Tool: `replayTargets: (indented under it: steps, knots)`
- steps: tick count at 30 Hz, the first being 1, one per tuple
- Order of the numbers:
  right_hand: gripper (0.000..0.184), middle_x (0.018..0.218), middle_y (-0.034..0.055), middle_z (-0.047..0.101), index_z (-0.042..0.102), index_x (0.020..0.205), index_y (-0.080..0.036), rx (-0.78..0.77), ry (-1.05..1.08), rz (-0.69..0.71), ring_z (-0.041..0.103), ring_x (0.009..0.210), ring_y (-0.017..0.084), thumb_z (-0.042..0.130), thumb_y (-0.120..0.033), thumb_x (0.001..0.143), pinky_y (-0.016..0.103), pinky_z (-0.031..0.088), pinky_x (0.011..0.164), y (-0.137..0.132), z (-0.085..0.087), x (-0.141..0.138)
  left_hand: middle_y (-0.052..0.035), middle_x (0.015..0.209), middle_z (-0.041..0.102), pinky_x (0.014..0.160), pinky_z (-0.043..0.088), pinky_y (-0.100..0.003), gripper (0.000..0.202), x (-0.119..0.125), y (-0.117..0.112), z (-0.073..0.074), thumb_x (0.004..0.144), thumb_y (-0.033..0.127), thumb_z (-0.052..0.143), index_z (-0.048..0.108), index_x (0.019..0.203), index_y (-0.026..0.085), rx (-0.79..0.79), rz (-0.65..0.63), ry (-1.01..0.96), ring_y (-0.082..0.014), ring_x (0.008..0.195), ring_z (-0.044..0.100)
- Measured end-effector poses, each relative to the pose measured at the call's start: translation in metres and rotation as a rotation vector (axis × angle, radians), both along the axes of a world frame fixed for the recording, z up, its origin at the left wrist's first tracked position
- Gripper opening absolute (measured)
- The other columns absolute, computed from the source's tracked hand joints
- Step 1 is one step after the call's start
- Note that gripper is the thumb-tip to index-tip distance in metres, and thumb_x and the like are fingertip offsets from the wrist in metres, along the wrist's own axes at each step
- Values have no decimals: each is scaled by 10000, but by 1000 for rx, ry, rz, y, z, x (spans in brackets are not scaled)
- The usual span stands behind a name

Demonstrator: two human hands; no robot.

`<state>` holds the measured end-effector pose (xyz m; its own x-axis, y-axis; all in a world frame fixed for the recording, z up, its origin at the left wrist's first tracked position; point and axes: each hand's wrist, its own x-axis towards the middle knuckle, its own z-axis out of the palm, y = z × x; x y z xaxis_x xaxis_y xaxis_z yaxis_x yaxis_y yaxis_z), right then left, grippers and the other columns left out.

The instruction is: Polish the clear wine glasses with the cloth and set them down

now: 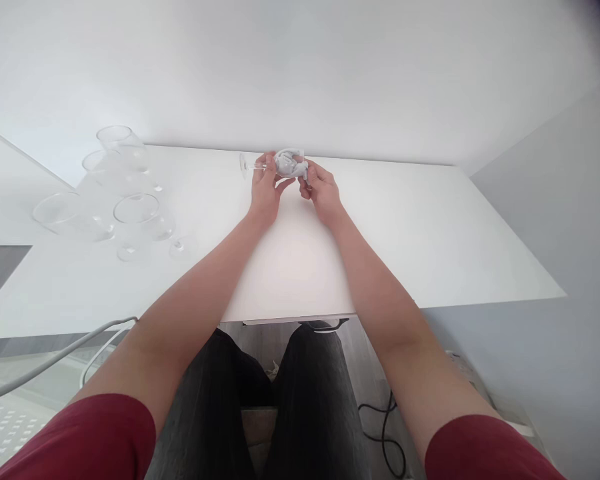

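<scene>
A clear stemmed wine glass (253, 165) lies sideways in the air over the far middle of the white table (430, 227), its foot pointing left. My left hand (265, 187) is closed round the stem and the bowl's base. A pale crumpled cloth (286, 164) is stuffed in the bowl. My right hand (320, 188) pinches that cloth at the bowl's mouth, fingers curled. Both forearms reach straight out from my body.
Several clear wine glasses (125, 193) stand grouped at the table's left. A white wall rises right behind the table. Below the near edge are my dark trousers, a black cable (385, 427) on the floor and a grey cable (55, 357) at left.
</scene>
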<state>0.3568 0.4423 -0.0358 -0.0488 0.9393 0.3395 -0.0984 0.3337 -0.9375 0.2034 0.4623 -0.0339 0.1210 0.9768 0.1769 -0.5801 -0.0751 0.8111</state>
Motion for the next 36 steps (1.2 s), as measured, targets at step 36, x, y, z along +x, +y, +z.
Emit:
replayTargets:
  steps: [36]
  knots:
    - [124,634,-89,320,563,957,-200,-350,228,278,193,496,72,639,-175,863,180,223,458,-13,15,3,-115,1538,603,1243,401,-551,691,-7,26,-21,763,607,919,627,1315,310,374,-126,121,-363,1484,519]
